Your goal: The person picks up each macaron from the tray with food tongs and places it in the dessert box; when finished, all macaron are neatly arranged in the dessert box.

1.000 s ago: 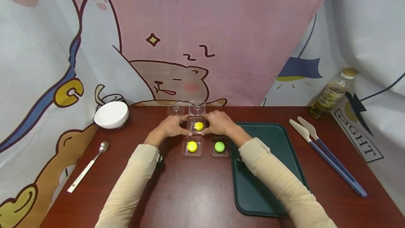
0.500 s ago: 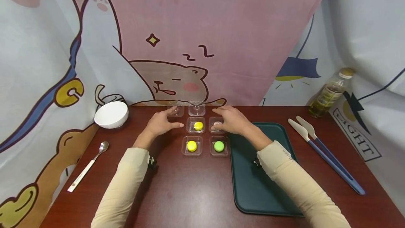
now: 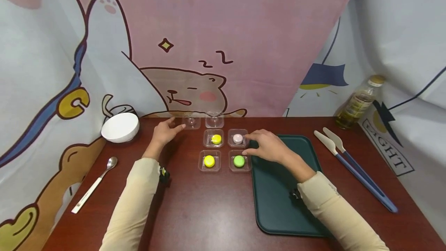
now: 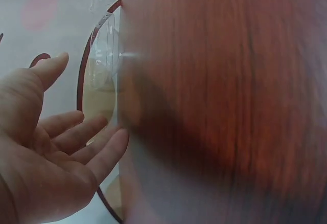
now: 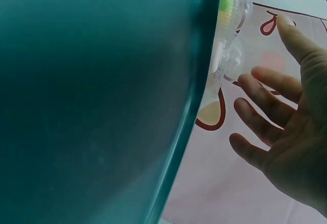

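Observation:
Near the table's middle stand several clear plastic boxes. The back left box (image 3: 206,142) holds a yellow macaron (image 3: 216,139), and the back right one has a pale pink macaron (image 3: 238,138). In front of these lie another yellow macaron (image 3: 209,161) and a green macaron (image 3: 239,161), each in its own box. Two clear domed lids (image 3: 214,120) are at the table's back edge. My left hand (image 3: 165,131) hovers left of the lids, fingers relaxed and holding nothing. Over the tray's back left corner, my right hand (image 3: 270,146) is beside the right-hand boxes, fingers loosely spread, nothing held.
A dark green tray (image 3: 278,204) lies right of the boxes. Farther right are blue-handled tongs (image 3: 362,173) and an oil bottle (image 3: 359,104). On the left are a white bowl (image 3: 120,128) and a spoon (image 3: 94,187). A printed cloth (image 3: 265,49) hangs behind the table.
Both hands have drawn apart from the back left box, the left hand leftward and the right hand rightward. The back right box with the pink macaron has come into view.

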A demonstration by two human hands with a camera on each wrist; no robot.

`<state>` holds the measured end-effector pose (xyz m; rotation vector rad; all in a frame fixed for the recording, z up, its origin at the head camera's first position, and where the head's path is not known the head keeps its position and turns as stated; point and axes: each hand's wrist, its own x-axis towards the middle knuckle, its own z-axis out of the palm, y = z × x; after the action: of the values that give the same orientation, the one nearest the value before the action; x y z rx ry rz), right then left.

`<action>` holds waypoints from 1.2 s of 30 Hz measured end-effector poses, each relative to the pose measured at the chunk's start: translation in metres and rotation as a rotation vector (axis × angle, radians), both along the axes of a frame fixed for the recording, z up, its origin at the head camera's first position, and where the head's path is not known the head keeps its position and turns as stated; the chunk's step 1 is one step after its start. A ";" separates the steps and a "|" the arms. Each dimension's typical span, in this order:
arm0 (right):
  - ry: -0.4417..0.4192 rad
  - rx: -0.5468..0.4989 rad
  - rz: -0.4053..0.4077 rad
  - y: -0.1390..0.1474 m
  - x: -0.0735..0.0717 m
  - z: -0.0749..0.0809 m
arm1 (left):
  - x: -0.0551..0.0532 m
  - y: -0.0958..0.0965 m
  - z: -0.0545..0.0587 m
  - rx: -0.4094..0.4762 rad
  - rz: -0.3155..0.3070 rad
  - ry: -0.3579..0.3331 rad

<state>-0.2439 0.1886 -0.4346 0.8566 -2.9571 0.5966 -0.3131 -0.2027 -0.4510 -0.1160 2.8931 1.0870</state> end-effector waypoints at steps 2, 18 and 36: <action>0.012 0.016 0.012 0.000 0.003 -0.002 | -0.001 0.001 -0.002 0.033 0.017 -0.023; -0.008 0.153 0.043 -0.004 0.021 -0.011 | -0.008 0.016 -0.013 0.437 0.163 -0.142; 0.004 0.224 0.026 -0.009 0.030 -0.011 | -0.015 0.019 -0.015 0.619 0.282 -0.176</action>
<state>-0.2141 0.1801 -0.4461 0.9099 -3.0543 0.2654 -0.3284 -0.1835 -0.4656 -0.5641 2.3047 1.8497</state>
